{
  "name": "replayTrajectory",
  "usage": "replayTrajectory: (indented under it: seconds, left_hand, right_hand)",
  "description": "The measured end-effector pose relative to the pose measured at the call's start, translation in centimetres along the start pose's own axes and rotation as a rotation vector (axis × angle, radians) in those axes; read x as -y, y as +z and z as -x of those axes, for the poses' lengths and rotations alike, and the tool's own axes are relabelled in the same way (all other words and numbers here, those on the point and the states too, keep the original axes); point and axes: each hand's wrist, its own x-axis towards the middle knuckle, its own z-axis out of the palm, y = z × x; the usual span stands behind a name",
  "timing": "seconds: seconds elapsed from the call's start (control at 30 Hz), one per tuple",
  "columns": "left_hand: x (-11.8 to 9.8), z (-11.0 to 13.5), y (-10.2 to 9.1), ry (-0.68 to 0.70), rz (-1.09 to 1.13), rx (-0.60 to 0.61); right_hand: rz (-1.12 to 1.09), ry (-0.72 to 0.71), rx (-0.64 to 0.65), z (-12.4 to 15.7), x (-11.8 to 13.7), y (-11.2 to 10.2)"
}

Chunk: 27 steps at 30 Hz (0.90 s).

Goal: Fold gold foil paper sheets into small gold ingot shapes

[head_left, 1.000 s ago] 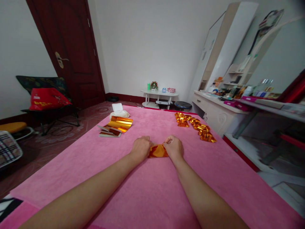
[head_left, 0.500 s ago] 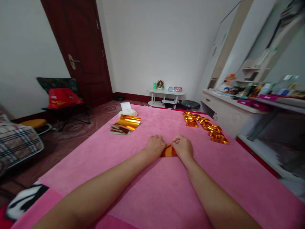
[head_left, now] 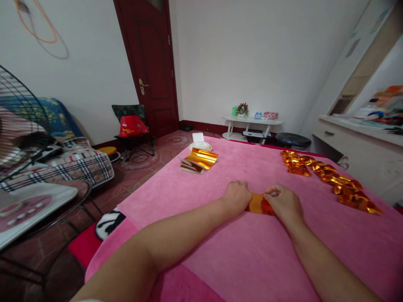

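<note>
Between my two hands, flat on the pink cloth (head_left: 201,235), lies a folded strip of gold foil paper (head_left: 258,204). My left hand (head_left: 237,195) is closed over the strip's left end, its fingertips partly hidden. At the other end, my right hand (head_left: 285,205) pinches the foil's upper edge between thumb and fingers. Several folded gold foil pieces (head_left: 327,174) form a row toward the right. To the far left of my hands, a sheet of shiny gold foil (head_left: 204,157) rests on a small stack of paper (head_left: 191,167).
A white wipes pack (head_left: 201,145) with its lid raised stands behind the foil stack. A white dresser (head_left: 352,142) borders the right side. On the left are a fan (head_left: 19,121), a round-edged side table (head_left: 67,197) and a folding chair (head_left: 129,110) holding a red bag.
The view has swung to the left, so everything sits further right in the picture. The foil between my hands shows a wider flat strip. Both hands stay on it.
</note>
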Motion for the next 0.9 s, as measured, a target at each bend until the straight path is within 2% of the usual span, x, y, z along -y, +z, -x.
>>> replayTrajectory:
  seconds: [0.13, 0.23, 0.47, 0.6, 0.7, 0.77, 0.9]
  left_hand:
    - [0.5, 0.4, -0.2, 0.04, 0.021, -0.011]
    - [0.5, 0.5, -0.2, 0.03, 0.021, -0.012]
    - [0.1, 0.1, -0.7, 0.002, 0.001, 0.042]
    - [-0.2, -0.1, -0.7, 0.018, 0.057, -0.005]
    - [0.0, -0.3, 0.1, 0.01, 0.076, -0.029]
    - [0.1, -0.4, 0.6, 0.003, 0.083, -0.031]
    - [0.0, -0.3, 0.7, -0.016, 0.059, -0.032]
  right_hand:
    - [-0.019, -0.02, 0.007, 0.1, 0.0, -0.1]
    - [0.073, -0.038, 0.027, 0.2, 0.2, -0.4]
    - [0.536, -0.393, -0.05, 1.8, 3.1, -1.1]
    - [0.608, -0.376, 0.108, 3.4, 5.0, -1.2]
    - [0.611, -0.405, 0.173, 3.6, 5.3, -1.3]
    - [0.639, -0.369, 0.249, 3.7, 5.3, -1.6]
    - [0.718, -0.26, 0.269, 4.0, 5.7, -2.3]
